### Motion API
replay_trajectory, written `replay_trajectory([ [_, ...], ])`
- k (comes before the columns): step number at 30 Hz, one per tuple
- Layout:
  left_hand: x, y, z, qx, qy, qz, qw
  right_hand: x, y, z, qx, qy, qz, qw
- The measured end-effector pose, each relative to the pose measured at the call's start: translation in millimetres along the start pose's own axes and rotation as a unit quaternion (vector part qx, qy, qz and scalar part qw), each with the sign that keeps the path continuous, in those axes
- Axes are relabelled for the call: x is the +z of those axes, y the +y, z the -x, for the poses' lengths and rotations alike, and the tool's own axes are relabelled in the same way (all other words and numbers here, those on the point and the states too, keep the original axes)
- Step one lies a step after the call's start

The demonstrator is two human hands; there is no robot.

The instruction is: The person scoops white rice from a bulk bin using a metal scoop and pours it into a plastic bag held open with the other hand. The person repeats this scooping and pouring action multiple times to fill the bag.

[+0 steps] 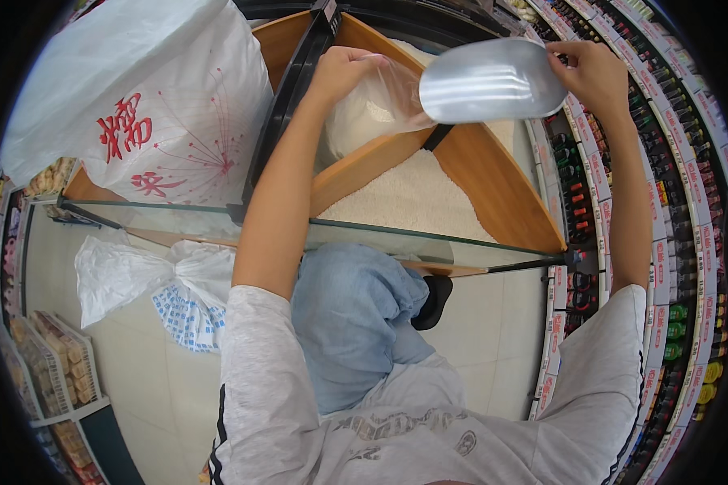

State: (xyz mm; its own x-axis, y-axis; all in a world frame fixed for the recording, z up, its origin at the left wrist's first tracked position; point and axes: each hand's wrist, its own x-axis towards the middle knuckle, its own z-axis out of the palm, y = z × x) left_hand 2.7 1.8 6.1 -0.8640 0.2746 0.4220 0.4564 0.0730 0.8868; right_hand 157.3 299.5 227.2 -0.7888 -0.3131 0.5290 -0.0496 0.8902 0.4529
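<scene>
My left hand (341,74) pinches the upper edge of a clear plastic bag (370,115) with pale grains inside. The bag hangs over a wooden-sided grain bin, behind a slanting wooden divider (373,163). In my right hand (594,76) is a shiny metal scoop (491,79), gripped at its right end; the handle is hidden by my fingers. The scoop's rounded lip is beside the bag's right side, and I cannot tell whether they touch. White rice-like grain (409,191) fills the front compartment below.
A large white sack (176,127) with red print stands left of a black divider bar (285,103). A glass panel (394,233) edges the bin's front. Tied white bags (182,273) lie lower left. Bottle shelves (667,242) line the right; packaged goods (64,357) stand at left.
</scene>
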Motion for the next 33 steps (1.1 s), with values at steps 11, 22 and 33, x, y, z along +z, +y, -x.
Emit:
replay_trajectory([
  [11, 2, -10, -3, 0.011, 0.005, 0.012, 1.000, 109, -71, 93, -0.121, -0.296, -0.094, 0.943],
  [22, -2, -3, 0, 0.025, -0.024, 0.012, 0.999, 175, -101, 140, -0.033, -0.231, -0.254, 0.939],
  [33, 6, 21, 9, 0.024, -0.039, 0.013, 0.999, 165, -91, 133, 0.065, -0.207, -0.401, 0.890],
])
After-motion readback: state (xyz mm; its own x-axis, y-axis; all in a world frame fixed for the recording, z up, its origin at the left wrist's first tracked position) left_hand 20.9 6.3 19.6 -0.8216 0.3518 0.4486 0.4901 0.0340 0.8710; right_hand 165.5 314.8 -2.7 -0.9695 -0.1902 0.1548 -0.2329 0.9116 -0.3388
